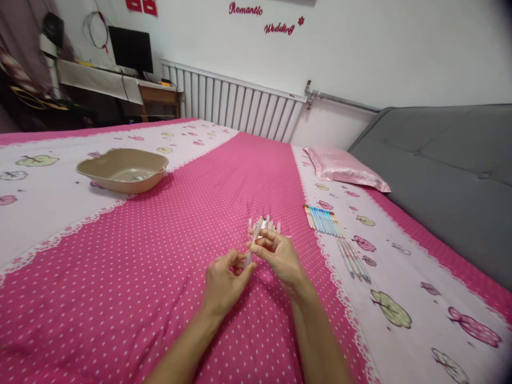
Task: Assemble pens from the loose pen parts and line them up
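A pale pen [256, 232] is tilted between my two hands above the pink bedspread. My left hand [226, 278] pinches its lower end between thumb and fingers. Higher up, the fingers of my right hand [280, 256] close around the barrel. Just beyond, several light pink and white pens [272, 225] lie in a loose group, partly hidden by my right hand. To the right, a neat row of blue and peach pens [323, 221] lies side by side. Closer to me is a smaller row of white and grey pens [354, 260].
A beige plastic basin [126, 169] with a few small items inside sits at the left on the bed. A pink satin pillow [344, 168] rests by the grey headboard [440, 154]. Behind the bed are a white radiator [236, 98] and a desk with a monitor [131, 50].
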Motion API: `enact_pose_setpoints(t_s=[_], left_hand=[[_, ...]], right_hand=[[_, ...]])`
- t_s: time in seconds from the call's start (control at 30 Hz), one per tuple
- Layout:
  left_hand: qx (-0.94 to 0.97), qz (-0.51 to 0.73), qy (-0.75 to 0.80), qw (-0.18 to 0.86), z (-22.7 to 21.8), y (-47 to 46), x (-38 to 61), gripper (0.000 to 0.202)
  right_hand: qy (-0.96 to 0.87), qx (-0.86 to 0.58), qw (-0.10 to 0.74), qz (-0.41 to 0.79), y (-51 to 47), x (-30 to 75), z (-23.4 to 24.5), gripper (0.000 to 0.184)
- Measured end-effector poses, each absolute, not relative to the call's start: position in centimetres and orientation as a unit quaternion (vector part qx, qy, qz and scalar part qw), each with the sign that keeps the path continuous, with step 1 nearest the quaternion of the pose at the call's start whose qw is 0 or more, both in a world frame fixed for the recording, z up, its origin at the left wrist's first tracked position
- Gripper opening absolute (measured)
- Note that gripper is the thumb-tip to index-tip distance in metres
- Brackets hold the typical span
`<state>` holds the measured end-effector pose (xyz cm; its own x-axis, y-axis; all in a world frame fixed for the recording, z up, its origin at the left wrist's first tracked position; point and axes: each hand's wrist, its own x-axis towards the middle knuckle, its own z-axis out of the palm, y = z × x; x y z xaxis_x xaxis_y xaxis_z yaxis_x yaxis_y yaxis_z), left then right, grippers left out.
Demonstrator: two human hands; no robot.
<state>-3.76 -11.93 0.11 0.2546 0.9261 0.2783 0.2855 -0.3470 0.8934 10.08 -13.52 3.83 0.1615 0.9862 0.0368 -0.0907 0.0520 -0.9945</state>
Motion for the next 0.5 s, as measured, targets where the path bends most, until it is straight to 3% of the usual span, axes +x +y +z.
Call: enact_pose_setpoints(t_s=[0.27, 0.5], left_hand=[[0.629, 0.392, 0.324, 0.588, 1.1, -11.5, -3.9, 0.031], [0.586, 0.379, 0.299, 0.651, 0.5, -11.3, -3.6, 0.027]], right_hand=[[-0.441, -0.464, 0.598, 0.482, -13.6, 11.2, 4.2, 0.035], [-0.452, -0.458, 0.581, 0.498, -13.7, 10.8, 4.3, 0.039]])
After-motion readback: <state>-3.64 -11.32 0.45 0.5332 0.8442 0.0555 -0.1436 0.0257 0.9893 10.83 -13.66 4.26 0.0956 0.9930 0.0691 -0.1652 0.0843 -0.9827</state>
